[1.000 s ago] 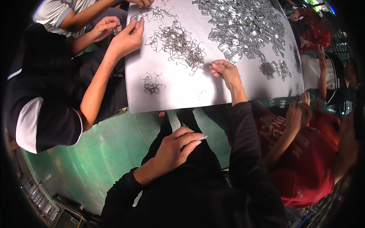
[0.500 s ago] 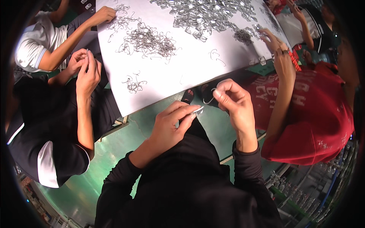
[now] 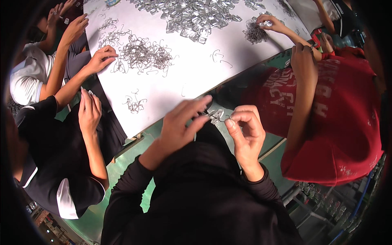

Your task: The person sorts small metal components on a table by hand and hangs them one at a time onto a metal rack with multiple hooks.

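My right hand [image 3: 248, 132] pinches a thin bent wire hook [image 3: 224, 119] between thumb and forefinger. A small shiny silver buckle-like piece [image 3: 215, 116] is at the hook's other end, between my hands; I cannot tell exactly how the two meet. My left hand [image 3: 183, 121] is beside the piece, its thumb and fingers apart and the fingertips smeared by motion. Whether its thumb still touches the piece is hard to tell. Both hands are over my lap, just short of the white table [image 3: 163, 96].
The table bears a large heap of silver pieces [image 3: 196, 20], a tangled pile of wire hooks [image 3: 143, 55], a smaller hook cluster [image 3: 134, 104] and a dark pile [image 3: 255, 32]. Co-workers sit close on both sides, a red shirt [image 3: 330, 126] at right and a black sleeve [image 3: 73, 188] at left.
My right hand has come down and left, bringing the hook to the silver piece. My left hand's fingers have spread from their pinch on that piece. The view has shifted slightly.
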`<state>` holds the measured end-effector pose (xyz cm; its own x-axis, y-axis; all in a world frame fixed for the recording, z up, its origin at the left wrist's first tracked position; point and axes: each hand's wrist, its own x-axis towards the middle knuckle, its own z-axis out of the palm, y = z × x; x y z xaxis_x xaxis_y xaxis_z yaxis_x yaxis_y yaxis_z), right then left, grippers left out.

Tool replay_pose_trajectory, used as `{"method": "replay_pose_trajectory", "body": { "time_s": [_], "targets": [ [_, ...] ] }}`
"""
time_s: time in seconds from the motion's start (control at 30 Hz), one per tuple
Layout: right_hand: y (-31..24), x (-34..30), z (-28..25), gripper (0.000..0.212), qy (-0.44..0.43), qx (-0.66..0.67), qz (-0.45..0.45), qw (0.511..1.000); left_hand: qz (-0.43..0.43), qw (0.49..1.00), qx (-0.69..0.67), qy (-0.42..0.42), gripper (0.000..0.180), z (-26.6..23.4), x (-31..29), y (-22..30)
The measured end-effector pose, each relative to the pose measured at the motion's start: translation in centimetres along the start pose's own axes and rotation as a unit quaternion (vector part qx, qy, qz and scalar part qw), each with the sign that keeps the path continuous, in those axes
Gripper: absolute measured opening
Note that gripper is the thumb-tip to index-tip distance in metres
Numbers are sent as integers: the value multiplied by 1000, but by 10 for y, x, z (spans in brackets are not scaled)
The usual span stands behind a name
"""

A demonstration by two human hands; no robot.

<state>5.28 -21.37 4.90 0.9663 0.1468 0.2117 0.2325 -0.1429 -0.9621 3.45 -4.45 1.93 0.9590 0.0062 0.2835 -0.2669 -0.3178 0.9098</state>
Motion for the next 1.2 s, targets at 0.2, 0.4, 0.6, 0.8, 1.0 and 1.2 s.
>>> {"method": "replay_pose_trajectory", "body": {
  "time_s": [0.2,0.4,0.6,0.8,1.0,1.2],
  "targets": [
    [8,10,-15,8,-41,141,93,985,9,971,228,65,17,13,121,-145],
    [19,22,-24,8,-46,209,136,967,32,918,394,35,21,23,183,-212],
    [33,19,-28,8,-54,245,196,948,-152,975,163,7,23,11,174,-181],
    [45,8,-19,10,-61,246,222,942,-254,946,-130,-155,27,1,101,-72],
    [48,0,-1,8,-56,294,191,935,-277,931,-153,-183,28,-6,58,-6],
    [51,-10,14,10,-80,306,172,933,-246,958,-89,-116,20,-9,34,13]
  ]
}}
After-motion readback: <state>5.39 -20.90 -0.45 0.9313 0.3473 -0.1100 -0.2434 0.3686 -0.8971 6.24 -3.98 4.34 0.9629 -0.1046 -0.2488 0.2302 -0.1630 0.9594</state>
